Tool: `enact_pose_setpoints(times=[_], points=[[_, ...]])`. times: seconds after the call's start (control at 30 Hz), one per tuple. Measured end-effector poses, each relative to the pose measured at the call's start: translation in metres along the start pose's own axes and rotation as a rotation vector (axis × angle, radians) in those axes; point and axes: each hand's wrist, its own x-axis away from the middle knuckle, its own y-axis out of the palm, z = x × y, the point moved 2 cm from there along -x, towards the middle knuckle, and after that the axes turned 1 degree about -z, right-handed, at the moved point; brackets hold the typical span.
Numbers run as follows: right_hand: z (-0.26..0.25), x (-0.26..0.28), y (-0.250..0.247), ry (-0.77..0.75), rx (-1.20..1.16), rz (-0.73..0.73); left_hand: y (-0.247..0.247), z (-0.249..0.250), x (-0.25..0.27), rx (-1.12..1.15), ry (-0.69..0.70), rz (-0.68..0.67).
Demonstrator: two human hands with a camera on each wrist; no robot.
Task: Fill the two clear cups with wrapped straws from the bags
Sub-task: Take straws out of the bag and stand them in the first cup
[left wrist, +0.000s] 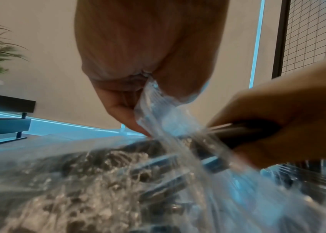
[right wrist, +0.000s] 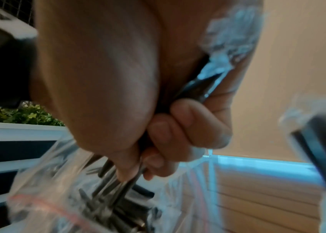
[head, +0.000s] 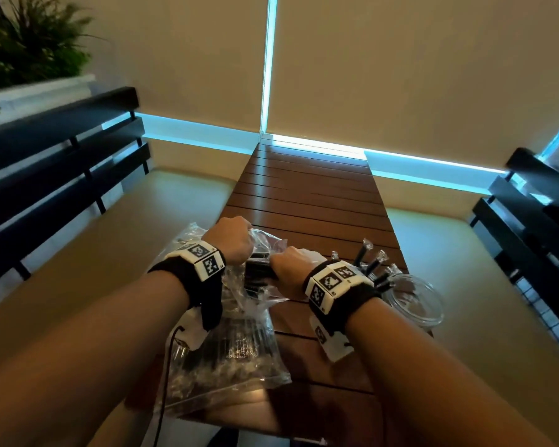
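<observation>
Left hand [head: 231, 238]: you pinch the mouth of the upper bag [head: 265, 240] between thumb and curled fingers, lifting the film so the opening stays wide for the other hand.
Right hand [head: 288, 269]: your fist is closed round a bundle of wrapped straws [head: 259, 269], dark in clear sleeves, half drawn from that opening.
Wrapped straws, location: most lie in the bags at the near left corner of the slatted table [head: 310, 195]; several stand already in a clear cup [head: 415, 300].
Clear cup: it stands at the near right edge, just beside your right wrist, with straw ends [head: 373, 262] fanning up and away from you.
Second cup: not seen in any view; possibly hidden behind your right forearm.
Lower bag [head: 226, 366]: it lies flat under the upper one, overhanging the near edge, full of straws.
Obstruction: the loose film drapes over the bundle and could drag as you pull; the standing straws lean into your path to the cup.
Surroundings: black slatted benches [head: 55, 162] flank the table; a potted plant [head: 29, 43] sits beyond the left one.
</observation>
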Motion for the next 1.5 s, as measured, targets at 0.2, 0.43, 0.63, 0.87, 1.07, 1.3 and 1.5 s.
enact_pose_setpoints(times=[0.2,0.43,0.63,0.87,1.07,1.3,1.5], points=[[0.046,0.045,-0.042,0.107,0.073,-0.100,0.002,0.002,-0.006,-0.019,-0.060,-0.029],[0.087,0.094,-0.090,0.187,0.024,-0.082,0.016,0.020,-0.010,-0.095,-0.091,-0.058],[0.101,0.104,-0.098,0.163,-0.196,0.225,0.015,0.037,0.002,-0.040,-0.014,-0.181],[0.076,0.081,-0.054,0.174,-0.367,0.537,-0.034,0.097,0.037,1.174,0.284,-0.305],[0.045,0.066,-0.041,0.096,-0.532,0.622,-0.062,0.125,0.021,1.612,-0.013,0.091],[0.060,0.060,-0.038,0.211,-0.721,0.388,-0.087,0.151,0.038,1.334,0.290,0.320],[0.067,0.053,-0.033,0.198,-1.158,0.236,-0.093,0.169,0.051,1.145,0.516,0.379]])
